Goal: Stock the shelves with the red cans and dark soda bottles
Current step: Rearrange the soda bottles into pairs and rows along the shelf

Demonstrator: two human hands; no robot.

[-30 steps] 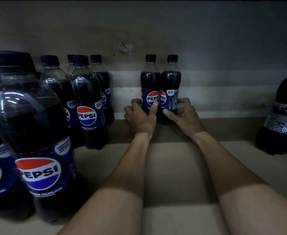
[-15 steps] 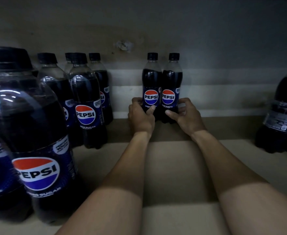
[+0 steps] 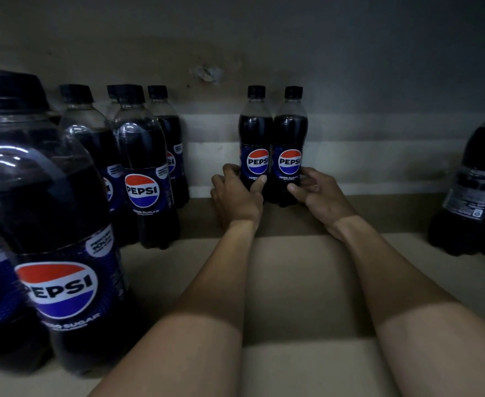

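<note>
Stocked bottles [image 3: 144, 179], left: upright, labels forward.
Left hand [image 3: 235, 197]: fingers curled round left bottle [image 3: 255, 138], low on its body.
Right bottle [image 3: 290, 138]: touching its neighbour, far on the shelf [image 3: 301, 282], by the back wall [image 3: 378, 81]; right hand [image 3: 320, 193] clasps it low.
Advice: hold both upright, logos forward; let go gently, together.

Tan shelf [image 3: 301, 296] under upright dark soda bottles [image 3: 290, 133] at back centre, left side and right edge.

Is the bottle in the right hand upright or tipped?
Upright: the right bottle stands on the shelf, cap straight above its base, right hand gripping it low; the left hand grips the left bottle beside it.
</note>
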